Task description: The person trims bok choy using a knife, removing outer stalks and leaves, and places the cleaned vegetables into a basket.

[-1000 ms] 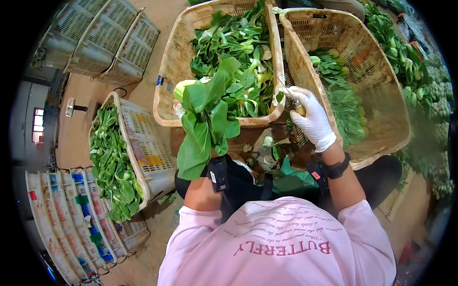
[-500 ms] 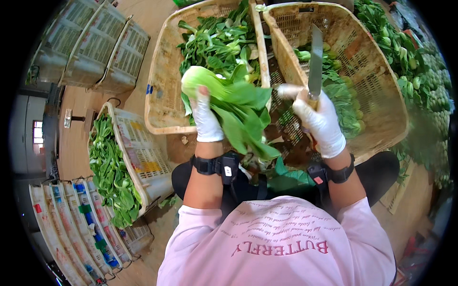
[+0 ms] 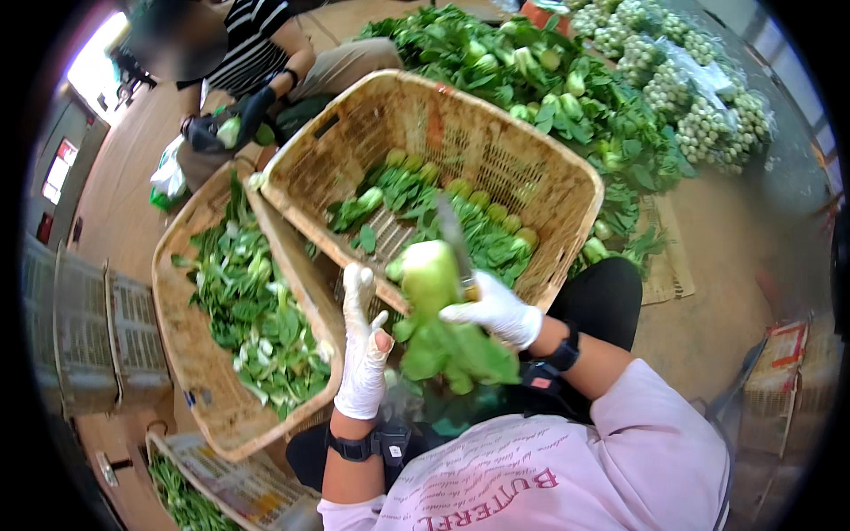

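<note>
A green bok choy (image 3: 438,332) hangs stem-up in front of me, over the near rim of a wicker basket (image 3: 567,181). My right hand (image 3: 496,311), in a white glove, grips a knife (image 3: 453,241) whose blade lies against the pale stem end. It also seems to hold the plant. Just left of the leaves, my gloved left hand (image 3: 363,358) has its fingers spread, with nothing in it. Whether it touches the leaves is unclear. Trimmed bok choy lie in rows inside this basket.
A second wicker basket (image 3: 177,292) at my left holds loose leaf trimmings. Another person (image 3: 257,53) sits beyond it, dark-gloved hands on a vegetable. Heaped greens (image 3: 567,80) lie on the floor at the far right. Plastic crates (image 3: 88,327) stand left, a newspaper-lined crate (image 3: 239,482) lower left.
My left hand has let go of the bok choy and opened beside it. The plant now hangs stem-up by my right hand and knife. My view has swung right.
</note>
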Available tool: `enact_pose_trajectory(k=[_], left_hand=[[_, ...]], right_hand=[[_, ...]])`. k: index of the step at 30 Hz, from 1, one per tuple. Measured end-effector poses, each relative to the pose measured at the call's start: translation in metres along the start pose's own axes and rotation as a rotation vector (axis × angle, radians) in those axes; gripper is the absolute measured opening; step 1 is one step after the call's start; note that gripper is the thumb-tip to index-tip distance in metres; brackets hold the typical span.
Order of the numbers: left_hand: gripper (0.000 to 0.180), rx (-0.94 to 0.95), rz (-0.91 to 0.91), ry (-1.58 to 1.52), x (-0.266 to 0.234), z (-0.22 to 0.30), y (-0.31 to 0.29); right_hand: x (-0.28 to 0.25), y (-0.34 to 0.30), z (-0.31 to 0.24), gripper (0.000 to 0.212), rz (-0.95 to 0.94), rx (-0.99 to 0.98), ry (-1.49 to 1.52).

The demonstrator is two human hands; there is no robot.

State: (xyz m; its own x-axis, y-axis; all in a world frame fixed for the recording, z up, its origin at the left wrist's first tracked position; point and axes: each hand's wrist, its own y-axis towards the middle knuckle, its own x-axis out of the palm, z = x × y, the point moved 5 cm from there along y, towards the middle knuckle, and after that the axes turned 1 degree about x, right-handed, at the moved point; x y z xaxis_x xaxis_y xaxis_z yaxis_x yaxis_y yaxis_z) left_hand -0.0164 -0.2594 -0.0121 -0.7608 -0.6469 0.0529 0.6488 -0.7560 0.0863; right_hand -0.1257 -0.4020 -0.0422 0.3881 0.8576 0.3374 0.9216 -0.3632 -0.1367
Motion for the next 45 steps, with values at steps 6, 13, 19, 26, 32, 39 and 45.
enact_pose_trajectory(k=[6,13,19,26,32,39,45], left_hand=[[0.060,-0.194,0.153,-0.037,-0.024,-0.036,0.037],[0.052,-0.336,0.115,0.002,-0.031,-0.099,0.064],[0.050,-0.472,0.116,0.029,-0.055,-0.088,0.070],[0.038,-0.318,-0.367,0.446,0.043,-0.075,0.189],[0.042,-0.658,-0.813,1.520,0.035,-0.258,0.271],[0.033,-0.974,-1.161,1.671,0.029,-0.390,0.224],[0.049,-1.172,-0.818,1.587,-0.023,-0.413,0.217]], right_hand=[[-0.224,0.043,-0.095,0.024,0.246,-0.088,-0.103],[-0.322,0.106,-0.215,0.062,0.805,-0.364,0.040],[-0.206,0.081,-0.089,0.016,0.521,-0.407,0.608],[-0.236,0.044,-0.106,0.039,0.451,-0.480,0.512],[-0.220,0.042,-0.123,0.037,0.499,-0.418,0.575],[-0.228,0.055,-0.110,0.042,0.334,-0.351,0.696],[-0.225,0.059,-0.103,0.042,0.401,-0.305,0.717]])
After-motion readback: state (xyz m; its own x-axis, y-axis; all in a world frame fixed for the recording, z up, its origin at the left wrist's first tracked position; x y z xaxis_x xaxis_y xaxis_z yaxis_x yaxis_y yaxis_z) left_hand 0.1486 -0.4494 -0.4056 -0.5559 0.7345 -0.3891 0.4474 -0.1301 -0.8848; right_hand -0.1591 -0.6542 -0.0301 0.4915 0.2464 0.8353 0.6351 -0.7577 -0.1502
